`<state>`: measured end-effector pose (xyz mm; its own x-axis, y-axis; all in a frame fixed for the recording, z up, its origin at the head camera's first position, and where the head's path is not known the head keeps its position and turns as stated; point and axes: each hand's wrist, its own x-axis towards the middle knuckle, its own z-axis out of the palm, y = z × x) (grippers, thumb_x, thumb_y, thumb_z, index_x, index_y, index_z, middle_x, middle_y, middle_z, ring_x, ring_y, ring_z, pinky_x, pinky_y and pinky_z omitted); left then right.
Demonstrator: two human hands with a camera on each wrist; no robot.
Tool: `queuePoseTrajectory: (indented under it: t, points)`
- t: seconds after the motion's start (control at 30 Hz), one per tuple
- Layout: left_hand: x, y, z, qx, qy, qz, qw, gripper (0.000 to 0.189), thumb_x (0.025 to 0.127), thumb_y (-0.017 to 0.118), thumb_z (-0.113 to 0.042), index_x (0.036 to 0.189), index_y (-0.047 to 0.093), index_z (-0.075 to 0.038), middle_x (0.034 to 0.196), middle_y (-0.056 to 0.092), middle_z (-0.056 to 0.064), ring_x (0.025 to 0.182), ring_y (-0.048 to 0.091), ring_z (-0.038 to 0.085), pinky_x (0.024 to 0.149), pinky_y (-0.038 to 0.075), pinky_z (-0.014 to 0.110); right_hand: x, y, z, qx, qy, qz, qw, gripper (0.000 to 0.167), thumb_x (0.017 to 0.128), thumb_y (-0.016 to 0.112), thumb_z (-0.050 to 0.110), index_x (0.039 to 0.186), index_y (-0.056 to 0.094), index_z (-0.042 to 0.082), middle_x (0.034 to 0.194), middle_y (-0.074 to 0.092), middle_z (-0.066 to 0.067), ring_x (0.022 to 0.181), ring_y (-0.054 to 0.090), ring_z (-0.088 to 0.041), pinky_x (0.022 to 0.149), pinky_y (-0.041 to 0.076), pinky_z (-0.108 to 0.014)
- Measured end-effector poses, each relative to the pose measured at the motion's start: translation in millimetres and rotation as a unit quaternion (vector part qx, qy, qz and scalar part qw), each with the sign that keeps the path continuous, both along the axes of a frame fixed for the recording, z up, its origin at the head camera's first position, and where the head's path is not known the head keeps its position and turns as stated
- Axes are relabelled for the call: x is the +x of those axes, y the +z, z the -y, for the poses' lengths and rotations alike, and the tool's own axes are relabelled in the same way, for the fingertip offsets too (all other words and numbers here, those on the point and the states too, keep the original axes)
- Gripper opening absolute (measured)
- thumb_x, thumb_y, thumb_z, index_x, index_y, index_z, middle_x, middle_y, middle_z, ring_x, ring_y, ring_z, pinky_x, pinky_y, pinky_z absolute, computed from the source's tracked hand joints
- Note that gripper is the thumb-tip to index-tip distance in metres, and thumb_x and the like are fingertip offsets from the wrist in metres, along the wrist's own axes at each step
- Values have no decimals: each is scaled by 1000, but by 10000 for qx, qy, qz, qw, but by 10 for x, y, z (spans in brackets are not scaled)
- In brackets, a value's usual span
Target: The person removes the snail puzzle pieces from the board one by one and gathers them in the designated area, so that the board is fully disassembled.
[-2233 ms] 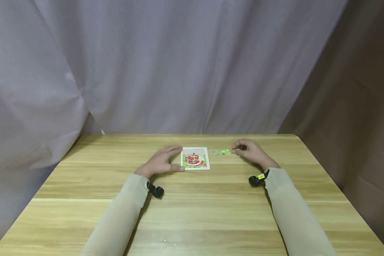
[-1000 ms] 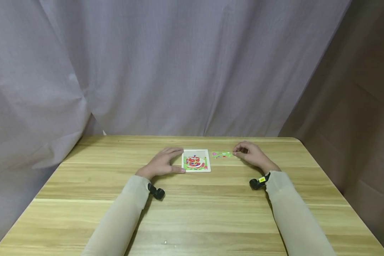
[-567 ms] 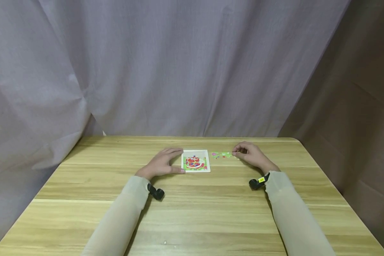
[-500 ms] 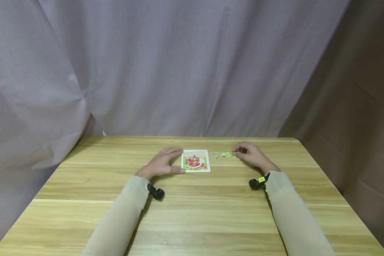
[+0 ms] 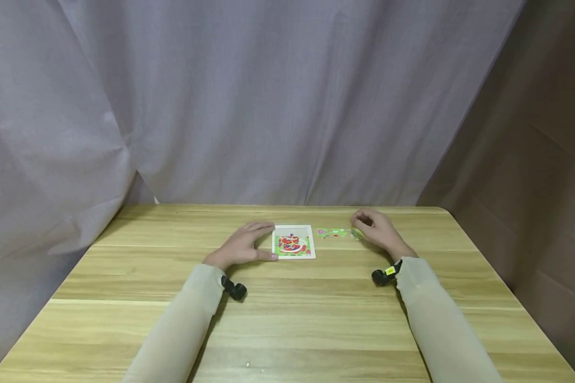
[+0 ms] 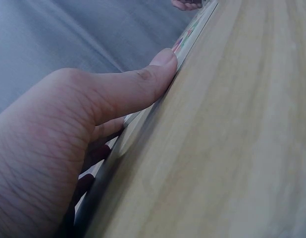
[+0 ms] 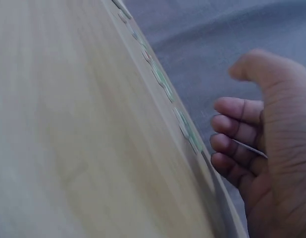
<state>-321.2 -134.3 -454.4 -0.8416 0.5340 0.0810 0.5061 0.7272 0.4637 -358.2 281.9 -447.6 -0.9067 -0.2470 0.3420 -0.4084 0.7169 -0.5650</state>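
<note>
A square jigsaw tray with a white rim (image 5: pixel 312 242) lies near the table's far side. Its near part holds a red, white and green picture (image 5: pixel 292 244); the far part shows bare grey base. My left hand (image 5: pixel 243 244) grips the tray's left side, thumb at the near corner and fingertips at the far corner. To the right of the tray runs a row of flat green puzzle pieces (image 5: pixel 334 233). My right hand (image 5: pixel 376 230) hovers at the right end, its fingers loosely curled. In the right wrist view, the thumb stands apart and the nearest green piece (image 7: pixel 189 131) lies on the table.
The wooden table (image 5: pixel 287 319) reaches back to a grey curtain (image 5: pixel 268 106). A darker curtain (image 5: pixel 527 159) hangs along the right side. Tiny pale specks (image 5: pixel 247 364) show close to the front. A black camera (image 5: pixel 235 290) sits on the left wrist, another black camera (image 5: pixel 384 275) on the right.
My right hand's fingers have come up off the right end of the row, uncovering the green piece there. The left hand and the tray keep their place.
</note>
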Motion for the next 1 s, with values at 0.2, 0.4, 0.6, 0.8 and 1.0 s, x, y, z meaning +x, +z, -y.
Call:
queuePoseTrajectory:
  t: [0.2, 0.4, 0.6, 0.8, 1.0]
  points:
    - [-7, -10, -3, -15, -67, -51, 10000, 98, 86, 74, -66, 164, 40, -17, 172, 37, 5, 160, 30, 32, 133, 18, 60, -3, 70, 197, -24, 156, -199, 9997, 25, 101, 70, 30, 107, 77, 6, 98, 77, -10, 89, 68, -20, 80, 56, -28]
    - [13, -21, 48, -9, -65, -64, 10000, 97, 87, 75, -64, 163, 42, -14, 171, 39, 8, 159, 32, 34, 132, 18, 63, 22, 146, 713, -81, 721, -142, 9973, 18, 100, 71, 22, 106, 76, 6, 98, 75, -7, 88, 68, -18, 81, 59, -26]
    - [21, -10, 58, 67, -22, -55, 10000, 96, 86, 76, -64, 163, 43, -15, 170, 40, 7, 158, 33, 34, 131, 20, 63, 13, 189, 1302, 329, 1494, 193, 9880, 17, 101, 69, 24, 106, 78, 10, 96, 75, -2, 84, 64, -12, 77, 57, -28]
    - [3, -33, 19, 78, -16, -45, 10000, 97, 86, 74, -68, 163, 43, -18, 170, 41, 3, 159, 33, 30, 132, 21, 60, 12, 172, 1623, 745, 2042, 321, 9756, 16, 101, 70, 23, 107, 77, 10, 99, 76, -2, 89, 67, -12, 83, 60, -28]
    - [-16, -31, 18, 97, -5, -52, 9999, 96, 86, 74, -68, 163, 44, -18, 170, 41, 2, 159, 34, 30, 132, 21, 59, 25, 134, 1686, 1205, 2147, 240, 9689, 19, 97, 76, 22, 108, 76, 7, 107, 75, -5, 99, 70, -18, 92, 62, -34]
